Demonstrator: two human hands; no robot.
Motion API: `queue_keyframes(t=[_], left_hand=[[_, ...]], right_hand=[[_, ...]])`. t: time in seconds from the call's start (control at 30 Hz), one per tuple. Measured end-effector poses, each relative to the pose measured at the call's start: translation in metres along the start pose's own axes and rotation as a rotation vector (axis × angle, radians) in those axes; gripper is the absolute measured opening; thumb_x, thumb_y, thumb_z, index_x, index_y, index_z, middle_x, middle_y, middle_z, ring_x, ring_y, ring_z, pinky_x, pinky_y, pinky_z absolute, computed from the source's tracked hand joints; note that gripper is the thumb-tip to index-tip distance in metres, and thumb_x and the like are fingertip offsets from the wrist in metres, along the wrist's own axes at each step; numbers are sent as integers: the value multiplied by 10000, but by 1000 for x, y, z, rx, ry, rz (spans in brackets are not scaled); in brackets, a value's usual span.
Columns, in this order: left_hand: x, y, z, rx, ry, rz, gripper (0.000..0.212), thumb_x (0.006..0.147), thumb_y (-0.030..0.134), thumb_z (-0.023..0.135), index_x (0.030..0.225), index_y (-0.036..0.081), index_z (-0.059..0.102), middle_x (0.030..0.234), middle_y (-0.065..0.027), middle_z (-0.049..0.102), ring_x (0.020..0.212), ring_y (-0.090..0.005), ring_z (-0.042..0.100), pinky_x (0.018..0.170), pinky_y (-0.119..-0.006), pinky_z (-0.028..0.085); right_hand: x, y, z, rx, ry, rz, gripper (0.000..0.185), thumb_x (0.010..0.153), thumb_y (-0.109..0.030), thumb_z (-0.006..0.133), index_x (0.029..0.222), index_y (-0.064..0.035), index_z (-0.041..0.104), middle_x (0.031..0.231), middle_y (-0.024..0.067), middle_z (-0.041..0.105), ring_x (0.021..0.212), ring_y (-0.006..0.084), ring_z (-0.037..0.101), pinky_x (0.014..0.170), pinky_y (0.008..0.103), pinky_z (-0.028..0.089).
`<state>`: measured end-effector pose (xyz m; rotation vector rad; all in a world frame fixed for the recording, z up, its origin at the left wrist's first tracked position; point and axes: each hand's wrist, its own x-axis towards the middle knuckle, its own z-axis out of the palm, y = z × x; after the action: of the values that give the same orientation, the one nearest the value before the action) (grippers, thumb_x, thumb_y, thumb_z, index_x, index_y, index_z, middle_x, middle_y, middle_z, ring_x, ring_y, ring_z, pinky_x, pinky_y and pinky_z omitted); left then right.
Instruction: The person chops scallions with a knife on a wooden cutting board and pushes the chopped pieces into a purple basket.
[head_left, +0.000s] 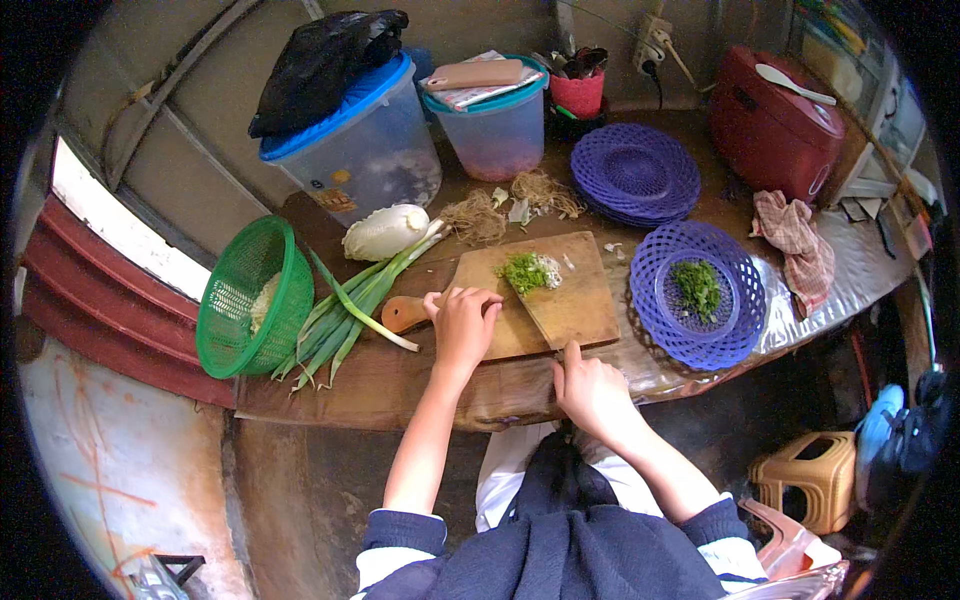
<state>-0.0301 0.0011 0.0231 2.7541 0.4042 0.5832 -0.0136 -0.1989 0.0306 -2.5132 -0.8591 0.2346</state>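
Observation:
A wooden cutting board (577, 266) with a round-ended handle (403, 313) lies at the table's front. On it sits a small heap of chopped spring onion (527, 271), green with white bits. My right hand (598, 391) grips a kitchen knife (534, 313), its handle mostly hidden and its blade slanting up-left to the heap. Over the board's left side, my left hand (463, 326) is loosely bent, with nothing visible in it. Whole spring onions (352, 300) lie left of the board, below a pale napa cabbage (386, 231). A purple woven-pattern plastic plate (646, 300) holds chopped green leaves (696, 290).
A green basket (225, 315) stands left, tilted. Behind are lidded plastic tubs (375, 142) (499, 139), root trimmings (474, 216), stacked purple plates (600, 161) and a red rice cooker (772, 120). A checked cloth (799, 244) lies right; a plastic stool (810, 480) stands below.

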Motion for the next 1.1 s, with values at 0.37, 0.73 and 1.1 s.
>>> queue_keyframes(t=[0.37,0.73,1.1], left_hand=[[8,-13,-3,-31,-123,-81,76,749,183,686,805,133,698,808,-23,683,855,-184,604,903,-419,254],[0,-8,-1,-37,-27,-83,69,764,155,671,745,88,678,782,-21,658,858,-189,584,945,-460,246],[2,5,1,9,9,-16,54,809,124,630,846,100,661,828,-17,649,908,-189,570,957,-466,237]], right_hand=[[-14,-11,1,17,-49,-18,283,907,-259,503,933,21,472,582,221,598,566,410,621,540,482,517],[-26,-8,4,-104,-132,45,257,906,-282,508,894,-36,438,606,198,624,586,356,655,517,452,531],[0,-4,-2,32,-66,15,274,910,-252,492,926,20,458,601,249,596,617,434,620,581,518,502]])
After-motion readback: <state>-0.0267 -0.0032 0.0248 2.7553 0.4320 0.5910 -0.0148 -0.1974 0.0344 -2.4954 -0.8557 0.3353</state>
